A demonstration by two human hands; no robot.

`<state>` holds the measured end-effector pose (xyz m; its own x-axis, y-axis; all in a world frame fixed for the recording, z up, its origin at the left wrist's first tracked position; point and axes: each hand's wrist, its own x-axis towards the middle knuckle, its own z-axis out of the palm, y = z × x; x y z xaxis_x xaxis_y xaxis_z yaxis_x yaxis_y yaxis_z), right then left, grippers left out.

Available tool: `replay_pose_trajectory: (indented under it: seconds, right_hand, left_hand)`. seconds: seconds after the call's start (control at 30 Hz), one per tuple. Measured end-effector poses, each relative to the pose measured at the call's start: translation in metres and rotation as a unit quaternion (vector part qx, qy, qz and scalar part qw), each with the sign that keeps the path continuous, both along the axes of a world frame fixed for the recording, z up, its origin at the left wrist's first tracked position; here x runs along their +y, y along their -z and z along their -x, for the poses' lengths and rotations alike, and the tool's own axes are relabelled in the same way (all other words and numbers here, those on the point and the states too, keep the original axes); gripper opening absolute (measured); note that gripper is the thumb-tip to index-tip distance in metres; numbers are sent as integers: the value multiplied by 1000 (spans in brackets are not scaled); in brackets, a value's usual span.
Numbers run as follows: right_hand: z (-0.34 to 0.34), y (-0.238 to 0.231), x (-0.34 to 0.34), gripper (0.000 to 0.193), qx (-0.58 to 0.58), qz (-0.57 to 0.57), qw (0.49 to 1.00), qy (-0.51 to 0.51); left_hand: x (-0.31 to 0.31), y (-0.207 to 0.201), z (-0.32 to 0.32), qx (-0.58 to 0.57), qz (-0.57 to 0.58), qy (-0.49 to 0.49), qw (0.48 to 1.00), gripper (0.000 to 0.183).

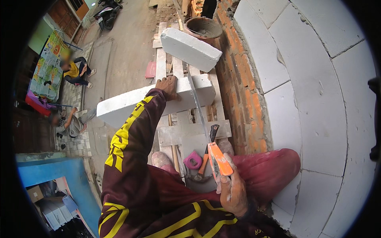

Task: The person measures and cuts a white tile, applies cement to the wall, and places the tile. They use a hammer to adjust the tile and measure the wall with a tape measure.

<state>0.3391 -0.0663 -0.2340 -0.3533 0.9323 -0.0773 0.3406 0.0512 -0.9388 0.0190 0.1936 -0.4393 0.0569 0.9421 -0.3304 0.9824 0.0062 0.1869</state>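
Note:
A long white lightweight concrete block (pixel 131 102) lies across the wooden planks in front of me. My left hand (pixel 168 88) rests on its top, fingers curled over the far edge, gripping it. In my right hand (pixel 233 190) is the orange handle of a hand saw (pixel 199 109). Its blade runs away from me and meets the block just right of my left hand; how deep it sits in the block I cannot tell. A second white block (pixel 190 48) lies tilted behind the first.
Between my feet lie a pink tape measure (pixel 193 160) and a hammer (pixel 203 164). A mortar bucket (pixel 203 29) stands at the far end of the planks (pixel 194 134). A brick wall (pixel 242 83) and white block wall (pixel 301 79) close off the right. Two people sit at left.

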Motion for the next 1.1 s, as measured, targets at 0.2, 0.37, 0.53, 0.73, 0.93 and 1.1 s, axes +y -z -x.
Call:
replay_pose_trajectory:
  seconds: [0.2,0.37,0.53,0.73,0.93,1.1]
  right_hand:
    - [65,58,104,49,-89,-99,991,25]
    - [45,49,78,49,-77,-1,997,31]
    - [-2,-4,18,49,3,126,992,22]
    - [69,74,130,46,-77,-110,989,58]
    - [-19,28,0,51,-1,64,998,10]
    - [36,39,88,45,-81,-4,997,11]
  left_hand:
    - [0,3,0,-2,-25,1,1000,97]
    - [6,6,4,-6,-10,-6,1000,101]
    - [9,8,6,-5,1,-15,1000,99]
    - [4,3,2,-11,-28,-1,1000,106]
    - [12,10,8,-3,23,-20,1000,107]
    - [8,4,2,-10,-2,1,1000,101]
